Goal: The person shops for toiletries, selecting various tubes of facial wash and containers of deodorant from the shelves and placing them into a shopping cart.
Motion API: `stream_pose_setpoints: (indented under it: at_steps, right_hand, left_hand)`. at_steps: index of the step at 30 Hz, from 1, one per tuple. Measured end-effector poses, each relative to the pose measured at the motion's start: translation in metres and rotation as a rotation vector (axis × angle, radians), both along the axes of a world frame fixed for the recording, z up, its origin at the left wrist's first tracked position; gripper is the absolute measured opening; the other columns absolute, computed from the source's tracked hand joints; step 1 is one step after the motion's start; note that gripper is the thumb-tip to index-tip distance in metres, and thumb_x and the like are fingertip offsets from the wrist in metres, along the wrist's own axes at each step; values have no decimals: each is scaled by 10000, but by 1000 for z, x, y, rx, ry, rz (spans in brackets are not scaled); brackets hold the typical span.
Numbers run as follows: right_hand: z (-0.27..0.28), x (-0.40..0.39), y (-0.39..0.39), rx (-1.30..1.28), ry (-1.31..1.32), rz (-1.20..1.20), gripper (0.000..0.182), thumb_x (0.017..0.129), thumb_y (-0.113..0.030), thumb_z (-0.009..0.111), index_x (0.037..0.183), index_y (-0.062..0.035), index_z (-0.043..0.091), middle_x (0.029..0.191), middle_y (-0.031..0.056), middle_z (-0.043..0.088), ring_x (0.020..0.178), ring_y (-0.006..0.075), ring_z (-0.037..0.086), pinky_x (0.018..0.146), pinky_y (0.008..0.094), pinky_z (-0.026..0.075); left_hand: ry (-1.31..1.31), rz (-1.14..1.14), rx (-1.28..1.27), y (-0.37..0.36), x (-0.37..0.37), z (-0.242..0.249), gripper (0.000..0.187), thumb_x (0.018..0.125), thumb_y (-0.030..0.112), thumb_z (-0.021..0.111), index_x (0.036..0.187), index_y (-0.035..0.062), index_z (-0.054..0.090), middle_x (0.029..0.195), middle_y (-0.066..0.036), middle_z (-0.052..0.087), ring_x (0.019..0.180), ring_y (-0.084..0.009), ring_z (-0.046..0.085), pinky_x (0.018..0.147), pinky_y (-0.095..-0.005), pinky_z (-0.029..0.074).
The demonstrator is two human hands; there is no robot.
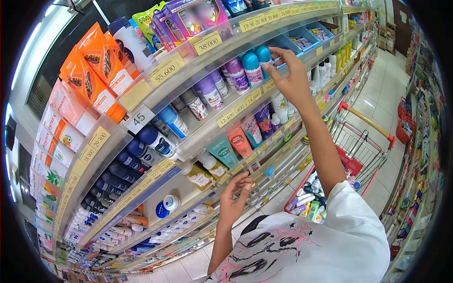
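My right hand (290, 78) reaches up to a shelf and grips a roll-on deodorant (264, 57) with a teal cap, thumb and fingers around its side. A second teal-capped roll-on (252, 67) stands right beside it, with a purple-capped roll-on (237, 75) to the left of that. Lower down, my left hand (234, 198) is raised in front of the shelves, its fingers curled toward the thumb. Whether anything small is in its fingertips is hard to make out. Near it are yellow bottles (198, 175) with white labels and a teal tube (223, 153).
A shopping cart (373, 127) holding many bottles stands at my right. Yellow price tags line the shelf edges. Orange tubes (101, 70) lean at upper left. A white jar (171, 203) sits on a lower shelf. Red baskets (405, 123) stand across the aisle.
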State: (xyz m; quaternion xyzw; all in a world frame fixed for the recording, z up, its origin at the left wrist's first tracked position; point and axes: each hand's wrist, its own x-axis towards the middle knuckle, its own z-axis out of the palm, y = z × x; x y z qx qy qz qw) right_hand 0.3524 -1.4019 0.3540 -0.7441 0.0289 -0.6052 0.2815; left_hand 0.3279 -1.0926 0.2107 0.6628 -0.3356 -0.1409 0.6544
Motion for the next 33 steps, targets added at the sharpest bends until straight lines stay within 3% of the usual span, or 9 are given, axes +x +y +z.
stream_pose_setpoints:
  at_steps: [2, 8, 15, 18, 23, 26, 29, 33]
  right_hand:
    - [10, -2, 14, -68, 52, 58, 424, 797, -210, 725, 1159, -39, 587, 973, 97, 605, 802, 224, 612, 734, 352, 462]
    - [21, 10, 9, -325, 69, -70, 484, 772, -306, 743, 1169, -79, 585, 949, 74, 582, 844, 255, 574, 768, 375, 386]
    - [11, 16, 15, -271, 128, -158, 488, 745, -359, 758, 1117, -80, 609, 931, 56, 568, 842, 247, 565, 783, 376, 366]
    - [10, 24, 9, -290, 90, -154, 483, 710, -297, 805, 1089, -60, 622, 870, 53, 550, 756, 200, 551, 739, 334, 383]
    - [11, 31, 5, -95, 62, 41, 382, 722, -168, 797, 1042, -25, 646, 781, 20, 465, 666, 120, 437, 579, 262, 384]
    - [13, 27, 8, 24, 94, 151, 368, 724, -137, 794, 1042, -22, 650, 771, -11, 424, 662, 95, 391, 596, 241, 368]
    - [13, 26, 5, 79, 98, 213, 418, 712, -204, 794, 1071, -32, 669, 765, 38, 494, 667, 128, 482, 608, 258, 425]
    - [12, 26, 5, 158, 112, 265, 434, 706, -183, 796, 1095, -38, 671, 749, 26, 478, 658, 110, 461, 603, 237, 411]
  left_hand:
    - [16, -11, 25, 0, 0, 1, 324, 918, 53, 590, 1235, -3, 553, 1045, -84, 640, 963, -138, 588, 887, -288, 452]
    - [-11, -20, 22, -1, -1, -1, 314, 918, 48, 589, 1226, -3, 559, 1041, -85, 645, 960, -141, 597, 870, -288, 461]
    - [21, -22, 44, 3, -1, -11, 315, 914, 49, 596, 1223, -3, 561, 1048, -93, 651, 961, -142, 601, 871, -286, 461]
    - [15, -23, 59, 2, -1, -12, 316, 913, 45, 596, 1223, -4, 560, 1060, -97, 652, 963, -139, 598, 870, -284, 460]
    - [26, -12, 56, 5, -2, -14, 317, 913, 46, 596, 1222, -9, 559, 1057, -97, 655, 949, -130, 590, 863, -276, 454]
    - [49, -6, 44, 8, -2, -19, 317, 914, 48, 595, 1224, -9, 558, 1050, -95, 655, 943, -126, 588, 859, -273, 453]
    - [50, -10, 46, 9, -2, -18, 315, 915, 50, 594, 1223, -8, 558, 1043, -92, 655, 942, -125, 589, 855, -272, 453]
    - [53, -13, 42, 10, -2, -21, 313, 917, 55, 595, 1221, -8, 557, 1036, -88, 654, 940, -126, 591, 849, -272, 456]
